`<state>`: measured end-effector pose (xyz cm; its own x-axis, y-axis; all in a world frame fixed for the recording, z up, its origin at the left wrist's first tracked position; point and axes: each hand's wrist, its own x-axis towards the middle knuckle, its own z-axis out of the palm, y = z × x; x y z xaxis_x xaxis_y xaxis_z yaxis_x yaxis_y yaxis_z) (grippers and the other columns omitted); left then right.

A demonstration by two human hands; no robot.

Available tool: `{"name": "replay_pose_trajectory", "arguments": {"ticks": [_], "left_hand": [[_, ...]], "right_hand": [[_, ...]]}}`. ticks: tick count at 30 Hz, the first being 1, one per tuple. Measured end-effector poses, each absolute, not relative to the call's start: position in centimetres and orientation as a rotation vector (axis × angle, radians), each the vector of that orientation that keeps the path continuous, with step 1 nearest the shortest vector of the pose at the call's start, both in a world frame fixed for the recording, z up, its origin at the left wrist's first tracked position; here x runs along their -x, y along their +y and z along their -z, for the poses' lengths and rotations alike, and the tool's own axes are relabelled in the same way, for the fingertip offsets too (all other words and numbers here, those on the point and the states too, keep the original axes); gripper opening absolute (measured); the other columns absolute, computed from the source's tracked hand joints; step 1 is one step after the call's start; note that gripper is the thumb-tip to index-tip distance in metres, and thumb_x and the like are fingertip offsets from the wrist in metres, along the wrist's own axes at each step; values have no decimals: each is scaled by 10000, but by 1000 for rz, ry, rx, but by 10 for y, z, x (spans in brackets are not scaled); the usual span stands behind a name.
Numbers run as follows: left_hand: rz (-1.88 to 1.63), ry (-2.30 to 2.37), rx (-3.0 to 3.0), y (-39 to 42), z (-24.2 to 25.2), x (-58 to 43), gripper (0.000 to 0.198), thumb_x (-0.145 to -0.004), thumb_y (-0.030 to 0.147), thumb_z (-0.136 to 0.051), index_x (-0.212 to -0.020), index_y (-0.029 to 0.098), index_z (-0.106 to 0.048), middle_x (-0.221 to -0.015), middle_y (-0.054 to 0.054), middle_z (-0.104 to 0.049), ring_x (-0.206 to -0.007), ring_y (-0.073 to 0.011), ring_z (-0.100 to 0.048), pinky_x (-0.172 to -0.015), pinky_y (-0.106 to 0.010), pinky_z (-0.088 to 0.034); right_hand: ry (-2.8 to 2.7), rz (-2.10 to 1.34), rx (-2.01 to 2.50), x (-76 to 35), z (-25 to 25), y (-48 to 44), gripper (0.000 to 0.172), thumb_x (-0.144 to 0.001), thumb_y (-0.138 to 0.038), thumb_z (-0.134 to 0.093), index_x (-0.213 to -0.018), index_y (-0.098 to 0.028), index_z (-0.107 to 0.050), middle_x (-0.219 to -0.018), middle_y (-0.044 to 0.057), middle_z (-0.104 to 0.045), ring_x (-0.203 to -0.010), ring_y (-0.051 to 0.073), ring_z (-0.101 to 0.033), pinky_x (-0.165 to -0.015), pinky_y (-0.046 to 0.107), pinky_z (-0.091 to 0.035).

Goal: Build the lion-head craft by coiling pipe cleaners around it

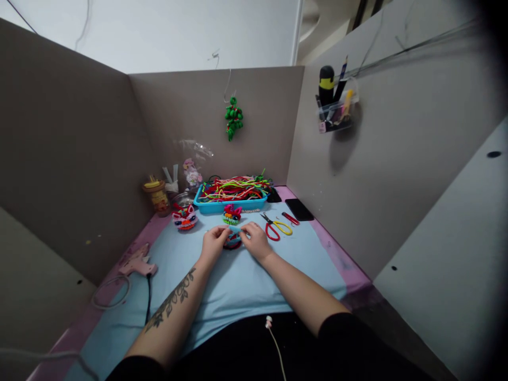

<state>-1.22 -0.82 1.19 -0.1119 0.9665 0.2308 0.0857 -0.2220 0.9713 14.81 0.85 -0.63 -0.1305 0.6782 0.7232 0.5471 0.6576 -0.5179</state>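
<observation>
My left hand [215, 241] and my right hand [255, 239] meet over the middle of the blue cloth. Between their fingertips they pinch a light blue fuzzy piece [234, 229], which looks like pipe cleaner. Just under it is a dark red and blue fuzzy piece [233, 243], partly covered by the fingers; I cannot tell whether the two are joined. Behind the hands stands a small red, orange and green pipe-cleaner figure [232, 214]. A larger pink and red pipe-cleaner head [184, 217] sits to the left. Scissors [277, 227] with red and yellow handles lie right of my right hand.
A blue tray [210, 207] heaped with colourful pipe cleaners stands at the back. On the right lie a red cutter [291, 218] and a black phone [299, 209]. A pink glue gun [138, 263] with its cord rests at left, near a lidded cup [159, 198]. Partitions enclose the desk.
</observation>
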Motion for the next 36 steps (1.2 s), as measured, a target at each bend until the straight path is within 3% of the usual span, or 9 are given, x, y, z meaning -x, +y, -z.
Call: {"name": "replay_pose_trajectory", "arguments": {"ticks": [9, 16, 25, 36], "left_hand": [[-1397, 1234, -1376, -8, -11, 11, 390, -681, 481, -666, -827, 120, -683, -686, -54, -678, -505, -113, -537, -449, -207, -404], [-1359, 1230, -1399, -10, -14, 10, 411, -738, 535, -594, -713, 129, -653, -527, 1, -580, -434, -93, -466, -434, -205, -371], [-1444, 1250, -1449, -5, -10, 15, 394, -767, 535, -560, -719, 149, -622, -523, 28, -534, -443, -93, -450, -455, -210, -357], [-1432, 1176, -1362, -7, -13, 14, 404, -696, 486, -646, -893, 133, -637, -702, -33, -660, -568, -127, -557, -501, -221, -420]], "right_hand": [[-1799, -38, 1041, -152, 7, 11, 153, -757, -95, -519, -745, -208, -621, -782, 38, -612, -817, 192, -540, -756, 302, -437], [-1843, 75, 1090, -152, 8, 11, 148, -783, -113, -539, -690, -212, -599, -774, 45, -594, -809, 198, -523, -741, 304, -428], [-1852, -82, 983, -151, 5, 7, 113, -812, -199, -555, -895, -198, -632, -868, 60, -619, -856, 198, -551, -779, 316, -452], [-1816, -92, 1022, -152, 10, 12, 159, -871, -214, -484, -810, -202, -631, -811, 49, -615, -813, 185, -561, -763, 299, -445]]}}
